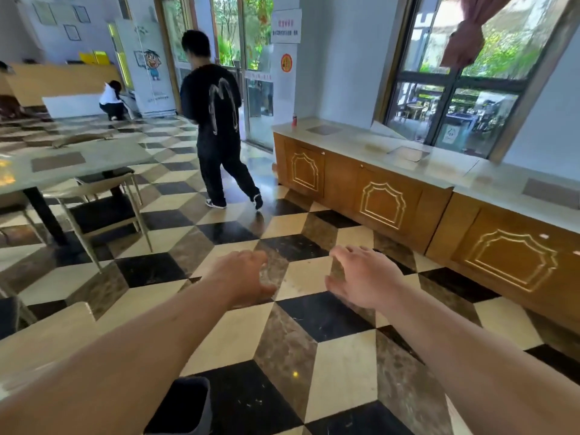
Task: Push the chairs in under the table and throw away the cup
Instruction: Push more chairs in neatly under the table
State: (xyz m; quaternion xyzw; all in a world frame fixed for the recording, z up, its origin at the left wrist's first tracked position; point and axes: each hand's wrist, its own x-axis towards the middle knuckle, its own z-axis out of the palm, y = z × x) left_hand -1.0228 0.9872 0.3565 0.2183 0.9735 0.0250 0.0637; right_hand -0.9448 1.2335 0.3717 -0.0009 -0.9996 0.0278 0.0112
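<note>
My left hand and my right hand are both stretched out over the checkered floor, fingers apart, holding nothing. At the left stands a grey-topped table on a black leg. A chair with a dark seat and light metal legs sits tucked partly under its near side. A dark bin stands on the floor at the bottom edge, below my left forearm. No cup is visible in either hand or on the table.
A person in black walks away across the floor ahead. Another person crouches at the far left by a white cabinet. A long wooden counter runs along the right wall, with a red can at its far end. A light tabletop corner is at lower left.
</note>
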